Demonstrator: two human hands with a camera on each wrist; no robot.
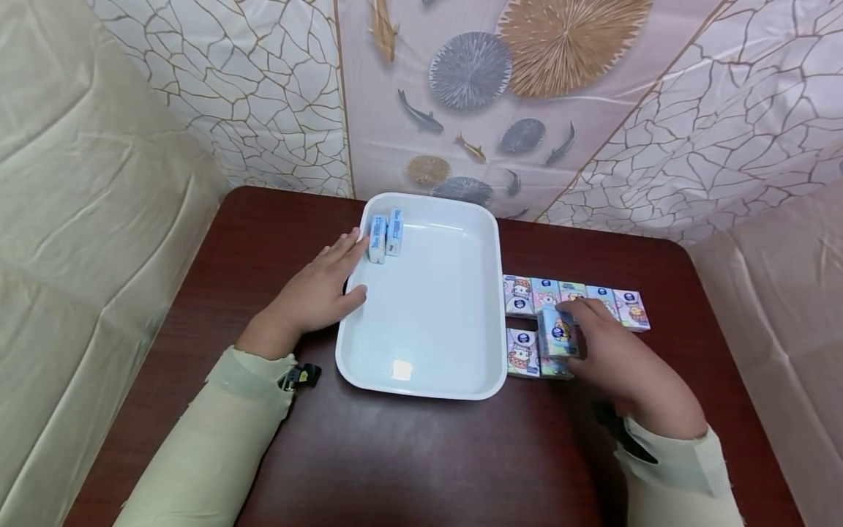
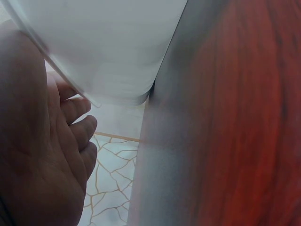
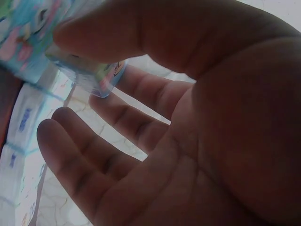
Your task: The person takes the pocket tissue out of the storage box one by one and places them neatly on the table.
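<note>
A white rectangular tray (image 1: 428,315) lies on the dark red table. My left hand (image 1: 316,293) rests on its left rim with fingers extended; in the left wrist view, that hand (image 2: 47,146) lies along the tray's edge (image 2: 108,52). To the tray's right, my right hand (image 1: 615,355) pinches a small blue tissue pack (image 1: 557,334) above another pack (image 1: 556,368). In the right wrist view, the thumb and a finger hold that pack (image 3: 89,75), while other fingers stay spread. Two blue-and-white packs (image 1: 377,238) stand on edge at the tray's far left.
A row of several cartoon-printed tissue packs (image 1: 546,293) lies beside the tray's right side. One more pack (image 1: 523,353) sits nearer, close to the tray wall. Patterned cloth (image 1: 276,95) hangs behind the table, with beige cloth (image 1: 99,219) at the sides.
</note>
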